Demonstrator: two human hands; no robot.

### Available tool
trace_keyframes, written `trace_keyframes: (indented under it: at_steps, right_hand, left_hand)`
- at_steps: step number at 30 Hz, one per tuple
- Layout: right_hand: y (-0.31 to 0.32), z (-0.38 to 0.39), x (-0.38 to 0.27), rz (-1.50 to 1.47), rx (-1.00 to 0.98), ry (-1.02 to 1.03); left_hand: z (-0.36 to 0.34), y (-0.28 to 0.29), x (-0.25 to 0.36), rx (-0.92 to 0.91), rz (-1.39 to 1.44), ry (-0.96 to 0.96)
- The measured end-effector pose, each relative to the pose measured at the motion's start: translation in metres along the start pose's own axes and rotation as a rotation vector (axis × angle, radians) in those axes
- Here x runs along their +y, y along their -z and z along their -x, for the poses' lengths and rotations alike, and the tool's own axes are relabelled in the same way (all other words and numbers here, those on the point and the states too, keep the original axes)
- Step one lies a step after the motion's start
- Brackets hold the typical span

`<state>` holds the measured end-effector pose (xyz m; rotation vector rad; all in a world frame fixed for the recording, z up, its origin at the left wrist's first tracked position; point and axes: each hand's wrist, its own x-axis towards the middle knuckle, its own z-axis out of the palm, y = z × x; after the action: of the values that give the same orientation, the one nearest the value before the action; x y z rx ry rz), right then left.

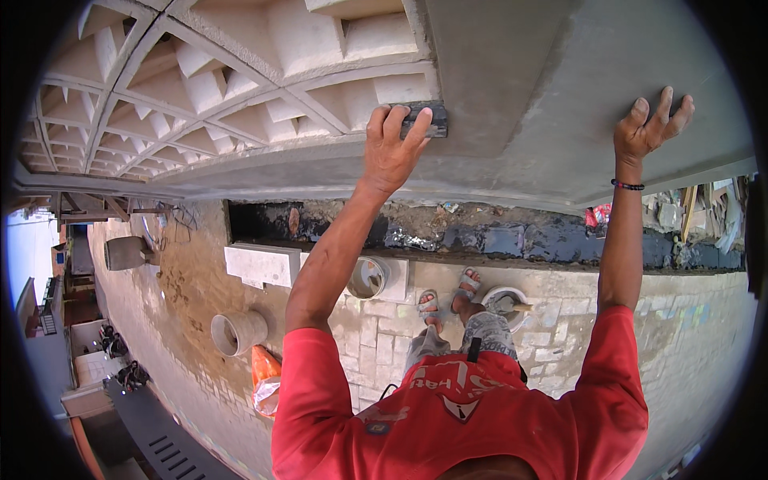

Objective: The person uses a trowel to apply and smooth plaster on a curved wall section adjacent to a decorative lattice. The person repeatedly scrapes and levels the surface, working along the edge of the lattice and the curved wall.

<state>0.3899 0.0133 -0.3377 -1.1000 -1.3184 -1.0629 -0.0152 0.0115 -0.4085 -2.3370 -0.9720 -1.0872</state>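
Note:
My left hand (390,156) is closed around a small dark rectangular block (438,120), pressed to the grey plastered wall (490,88). What the block is made of I cannot make out. It sits at the edge where the plaster meets the pale lattice blocks (292,48). Farther right, my right hand (646,134) holds nothing; its fingers are spread and raised against the smooth plaster. A dark bead bracelet (627,185) circles that wrist.
Below the wall runs a ditch (480,238) with dark water. On the paving stand a mortar bucket (506,304), a second bucket (369,278), a tipped bucket (238,333) and a white slab (262,265). An orange bag (266,370) lies nearby. Rubble (696,210) is heaped at right.

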Motion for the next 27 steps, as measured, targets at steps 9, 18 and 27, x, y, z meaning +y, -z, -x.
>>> trace_keyframes:
  at_steps: [9, 18, 27]
  right_hand:
    - [-0.002, 0.005, 0.008, 0.013, 0.013, 0.046]
    - [-0.004, 0.005, 0.007, 0.027, 0.020, 0.072]
    - [-0.004, 0.007, 0.008, 0.052, 0.024, 0.085]
  left_hand:
    - [0.009, -0.003, -0.007, 0.022, -0.002, 0.022]
    - [-0.025, 0.015, -0.002, 0.113, -0.014, 0.007]
    - [-0.050, 0.034, -0.010, 0.072, 0.047, -0.070]
